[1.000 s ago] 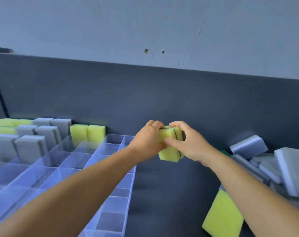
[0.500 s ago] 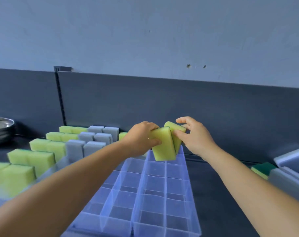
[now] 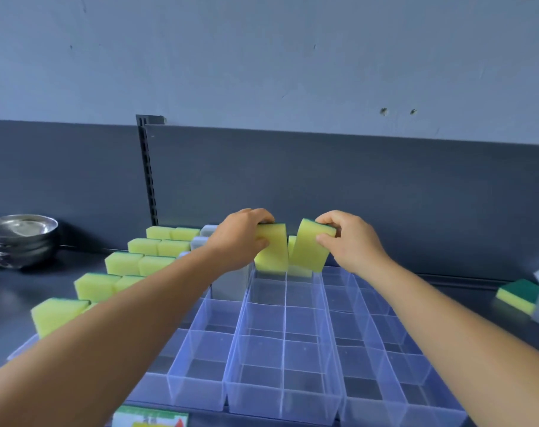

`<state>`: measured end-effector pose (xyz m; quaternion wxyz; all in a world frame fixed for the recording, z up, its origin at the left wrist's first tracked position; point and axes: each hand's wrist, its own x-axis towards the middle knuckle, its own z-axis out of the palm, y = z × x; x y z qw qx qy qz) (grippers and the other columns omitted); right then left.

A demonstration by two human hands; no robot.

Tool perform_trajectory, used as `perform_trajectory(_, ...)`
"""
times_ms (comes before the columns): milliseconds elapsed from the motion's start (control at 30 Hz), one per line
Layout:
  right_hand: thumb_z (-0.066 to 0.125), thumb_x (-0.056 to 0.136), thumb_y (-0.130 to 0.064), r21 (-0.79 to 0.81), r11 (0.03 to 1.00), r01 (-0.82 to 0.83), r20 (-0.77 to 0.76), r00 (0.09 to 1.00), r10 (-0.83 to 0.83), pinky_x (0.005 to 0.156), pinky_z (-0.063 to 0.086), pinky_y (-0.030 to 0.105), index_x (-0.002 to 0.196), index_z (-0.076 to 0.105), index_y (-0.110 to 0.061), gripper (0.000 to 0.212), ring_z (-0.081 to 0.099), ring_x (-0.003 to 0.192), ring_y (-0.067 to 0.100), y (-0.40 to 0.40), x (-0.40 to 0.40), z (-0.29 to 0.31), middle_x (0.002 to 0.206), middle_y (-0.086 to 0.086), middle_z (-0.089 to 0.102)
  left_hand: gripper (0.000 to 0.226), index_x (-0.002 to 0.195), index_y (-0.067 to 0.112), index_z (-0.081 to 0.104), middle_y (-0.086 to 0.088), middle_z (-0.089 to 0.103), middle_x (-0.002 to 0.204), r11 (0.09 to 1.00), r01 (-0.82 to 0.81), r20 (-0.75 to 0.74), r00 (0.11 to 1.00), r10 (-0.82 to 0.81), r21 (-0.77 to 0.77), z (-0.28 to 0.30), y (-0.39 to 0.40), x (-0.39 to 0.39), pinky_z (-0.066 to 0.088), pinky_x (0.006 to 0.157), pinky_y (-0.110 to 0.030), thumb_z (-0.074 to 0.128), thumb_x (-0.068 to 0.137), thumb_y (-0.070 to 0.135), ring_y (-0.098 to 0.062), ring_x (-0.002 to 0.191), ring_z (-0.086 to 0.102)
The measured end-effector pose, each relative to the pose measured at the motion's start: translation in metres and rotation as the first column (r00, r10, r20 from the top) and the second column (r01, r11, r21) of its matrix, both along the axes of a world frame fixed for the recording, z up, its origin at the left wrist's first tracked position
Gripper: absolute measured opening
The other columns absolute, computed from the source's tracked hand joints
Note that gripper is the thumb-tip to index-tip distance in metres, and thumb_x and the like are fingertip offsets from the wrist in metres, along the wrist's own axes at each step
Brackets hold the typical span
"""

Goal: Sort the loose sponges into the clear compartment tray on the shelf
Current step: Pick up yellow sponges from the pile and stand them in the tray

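Observation:
A clear compartment tray (image 3: 283, 359) lies on the dark shelf in front of me. Its left columns hold upright yellow sponges (image 3: 123, 262) and grey sponges (image 3: 231, 283). My left hand (image 3: 240, 238) grips one yellow sponge (image 3: 273, 249) upright over a far compartment. My right hand (image 3: 348, 238) grips a second yellow sponge (image 3: 311, 246) with a green scouring top, tilted, right beside the first. Both sponges hang just above the tray's back row. Another yellow sponge (image 3: 291, 245) shows in the gap between them.
A stack of steel bowls (image 3: 18, 238) stands at the far left. Loose sponges lie at the right edge, among them a yellow and green one (image 3: 519, 295). A dark back panel rises behind the tray. A label card (image 3: 151, 419) sits at the shelf's front edge.
My view swung left from the loose pile to the tray. Both hands carried the two yellow sponges over the tray's back row and drew them apart, one in each hand.

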<state>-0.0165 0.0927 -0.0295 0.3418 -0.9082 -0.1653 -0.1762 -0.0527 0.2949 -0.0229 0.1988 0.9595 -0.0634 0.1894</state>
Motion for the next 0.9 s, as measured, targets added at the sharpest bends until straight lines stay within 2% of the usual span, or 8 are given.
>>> perform_trajectory(100,0.060,0.087,-0.017,-0.070,0.998,0.002,0.016,1.000,-0.001,0.074,0.032,0.021,0.115,0.063,-0.021,0.028,0.047,0.090,0.012,0.008,0.007,-0.004,0.114,-0.001,0.060,0.038,0.124,0.026,0.055,0.001,0.058,0.122,1.000,0.023,-0.028,0.999,-0.023,0.001,-0.006,0.001,0.010,0.039,0.084,-0.025,0.061,0.088,0.017,-0.020,0.109,0.053)
perform_trajectory(233,0.060,0.088,-0.017,-0.118,0.993,0.002,0.003,1.000,-0.002,0.075,0.032,0.020,0.117,0.062,-0.021,0.029,0.046,0.090,0.011,0.010,0.021,-0.011,0.115,-0.001,0.059,0.039,0.126,0.026,0.054,-0.003,0.056,0.122,0.999,0.019,-0.064,0.998,-0.016,0.032,-0.014,0.000,0.025,0.046,0.092,-0.032,0.060,0.088,0.017,-0.024,0.108,0.053)
perform_trajectory(333,0.059,0.088,-0.017,-0.161,0.987,-0.003,-0.025,1.000,-0.001,0.075,0.036,0.024,0.115,0.062,-0.022,0.027,0.050,0.092,0.014,0.010,0.032,-0.019,0.113,0.000,0.058,0.039,0.126,0.026,0.052,-0.004,0.054,0.121,0.994,0.003,-0.092,0.996,0.007,0.105,-0.020,-0.001,0.036,0.048,0.089,-0.036,0.057,0.089,0.016,-0.026,0.105,0.055)
perform_trajectory(467,0.058,0.089,-0.017,-0.236,0.972,-0.024,-0.034,0.999,0.017,0.083,0.045,0.031,0.115,0.061,-0.023,0.026,0.055,0.102,0.021,0.011,0.044,-0.029,0.113,-0.001,0.056,0.039,0.125,0.025,0.052,-0.002,0.055,0.123,0.985,-0.031,-0.127,0.991,0.053,0.169,-0.028,-0.002,0.050,0.051,0.086,-0.039,0.059,0.088,0.018,-0.027,0.104,0.056)
perform_trajectory(667,0.058,0.090,-0.021,-0.346,0.936,-0.066,-0.060,0.997,0.048,0.083,0.045,0.031,0.119,0.060,-0.021,0.029,0.055,0.104,0.024,0.016,0.058,-0.034,0.118,0.000,0.054,0.032,0.115,0.014,0.060,-0.004,0.058,0.120,0.907,-0.016,-0.175,0.980,0.098,0.420,-0.030,-0.007,0.064,0.051,0.078,-0.035,0.064,0.084,0.021,-0.023,0.111,0.053)
perform_trajectory(767,0.061,0.089,-0.024,-0.387,0.918,-0.086,-0.088,0.995,0.057,0.082,0.043,0.029,0.121,0.059,-0.021,0.032,0.054,0.108,0.025,0.018,0.060,-0.040,0.119,0.000,0.054,0.035,0.118,0.016,0.059,-0.003,0.058,0.123,0.886,-0.020,-0.175,0.978,0.113,0.464,-0.033,-0.009,0.066,0.042,0.069,-0.030,0.066,0.085,0.025,-0.022,0.113,0.053)
perform_trajectory(900,0.062,0.088,-0.026,-0.408,0.908,-0.094,-0.104,0.993,0.056,0.086,0.043,0.029,0.123,0.058,-0.020,0.036,0.053,0.111,0.025,0.019,0.061,-0.045,0.122,0.001,0.053,0.036,0.120,0.018,0.058,-0.002,0.057,0.125,0.873,-0.022,-0.162,0.980,0.115,0.487,-0.034,-0.010,0.068,0.037,0.068,-0.029,0.066,0.086,0.027,-0.022,0.116,0.052)
